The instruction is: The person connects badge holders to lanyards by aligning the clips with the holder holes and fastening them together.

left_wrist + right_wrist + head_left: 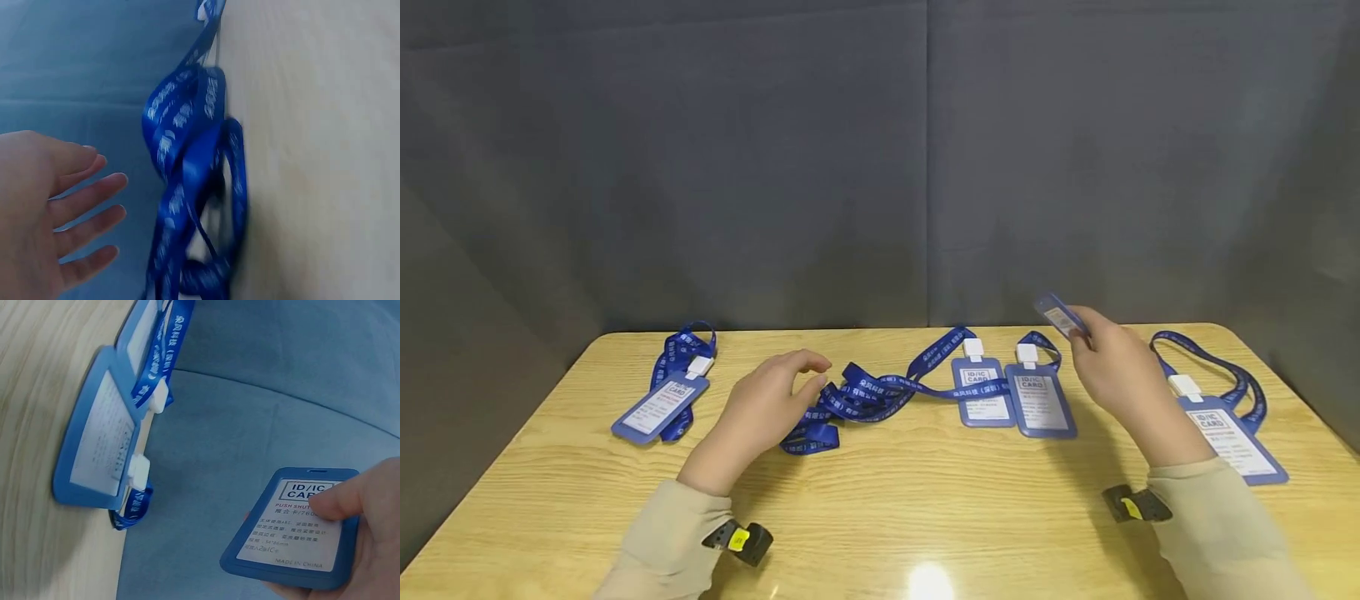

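Observation:
My right hand (pixel 1114 367) holds a blue-framed ID card holder (pixel 290 528) above the table, thumb on its printed face. No lanyard shows on this holder. My left hand (pixel 767 406) hovers beside a tangled heap of blue lanyards (pixel 857 396), its fingers relaxed and holding nothing. In the left wrist view those fingers (pixel 94 194) stand apart from the lanyard heap (pixel 184 150). From the heap, straps run right to two card holders with white clips, one (pixel 981 408) partly overlapped by the other (pixel 1041 404).
At the left lies a card holder (pixel 658 406) on its bundled blue lanyard (pixel 677 358). Another card holder (pixel 1232 437) with a looped lanyard (pixel 1247 387) lies at the right, partly behind the right forearm. A dark curtain (pixel 775 167) hangs behind the wooden table (pixel 887 500).

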Action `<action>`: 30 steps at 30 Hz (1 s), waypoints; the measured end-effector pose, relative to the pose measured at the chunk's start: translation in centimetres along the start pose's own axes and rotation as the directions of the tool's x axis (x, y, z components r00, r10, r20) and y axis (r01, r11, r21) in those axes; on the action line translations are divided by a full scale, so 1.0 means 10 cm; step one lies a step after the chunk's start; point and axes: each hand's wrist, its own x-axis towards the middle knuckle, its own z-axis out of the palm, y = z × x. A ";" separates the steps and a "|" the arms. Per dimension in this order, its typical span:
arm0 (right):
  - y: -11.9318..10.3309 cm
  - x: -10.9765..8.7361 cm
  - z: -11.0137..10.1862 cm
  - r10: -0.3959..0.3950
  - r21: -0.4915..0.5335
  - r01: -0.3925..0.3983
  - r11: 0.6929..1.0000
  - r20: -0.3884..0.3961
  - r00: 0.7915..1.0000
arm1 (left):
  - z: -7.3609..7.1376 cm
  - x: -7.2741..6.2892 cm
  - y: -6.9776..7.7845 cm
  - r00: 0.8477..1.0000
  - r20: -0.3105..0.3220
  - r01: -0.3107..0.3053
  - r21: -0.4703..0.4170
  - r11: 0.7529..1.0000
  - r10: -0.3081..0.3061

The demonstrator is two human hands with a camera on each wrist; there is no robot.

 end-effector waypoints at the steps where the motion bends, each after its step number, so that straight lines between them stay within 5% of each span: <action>1: -0.01 0.00 0.00 -0.004 -0.002 0.004 1.000 -0.005 1.000 | 0.01 0.07 0.04 1.000 0.012 -0.005 0.003 1.000 0.005; 7: -0.02 0.00 0.02 -0.016 -0.027 0.016 1.000 -0.017 1.000 | 0.18 0.51 0.24 0.990 0.138 -0.012 0.004 1.000 0.012; 11: 0.01 0.00 0.08 -0.022 -0.049 0.022 0.999 -0.010 1.000 | 0.34 0.68 0.30 0.979 0.201 0.021 0.030 0.999 -0.027; 20: -0.06 0.00 0.08 -0.042 -0.071 0.039 0.997 -0.034 0.999 | 0.42 0.66 0.52 0.957 0.263 0.073 0.191 0.979 -0.122; 30: -0.10 -0.02 0.13 -0.036 -0.087 0.036 0.996 0.003 0.999 | 0.53 0.62 0.58 0.952 0.259 0.109 0.215 0.971 -0.165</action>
